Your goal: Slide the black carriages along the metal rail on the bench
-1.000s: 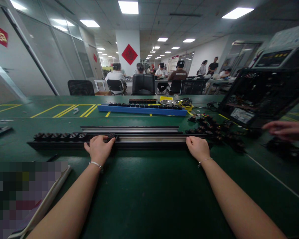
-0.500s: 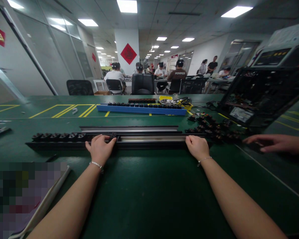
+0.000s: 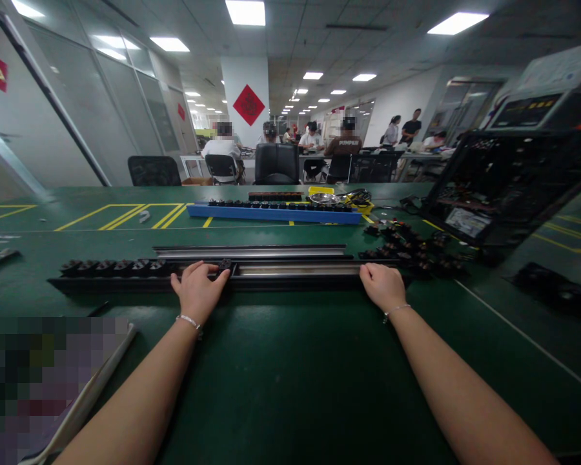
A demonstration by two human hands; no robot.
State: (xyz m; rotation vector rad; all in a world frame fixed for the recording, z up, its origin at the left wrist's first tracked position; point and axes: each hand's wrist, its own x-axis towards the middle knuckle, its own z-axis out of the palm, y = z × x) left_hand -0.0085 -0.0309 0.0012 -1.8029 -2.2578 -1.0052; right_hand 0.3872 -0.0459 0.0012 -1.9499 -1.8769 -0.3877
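A long black rail [image 3: 290, 283] with a bare metal channel lies across the table in front of me. Small black modules [image 3: 116, 266] stand in a row along its left part. Near the middle, my left hand [image 3: 198, 289] has its thumb and fingers closed around one black module [image 3: 225, 265] seated in the channel. My right hand [image 3: 383, 286] is curled over the rail's right part, its fingertips on the far side partly hidden. Just behind lies a second black rail [image 3: 252, 250] with a metallic strip.
Behind the rails stands a blue tray [image 3: 275, 214] with a row of black parts. Loose black parts [image 3: 411, 248] are heaped at the rail's right end. An open black equipment case [image 3: 494, 194] stands far right. A flat bag [image 3: 111, 368] lies at left.
My left hand has slid slightly right along the rail with the black module. Another person's hand at the right has gone, and dark parts lie there. My right hand has stayed put.
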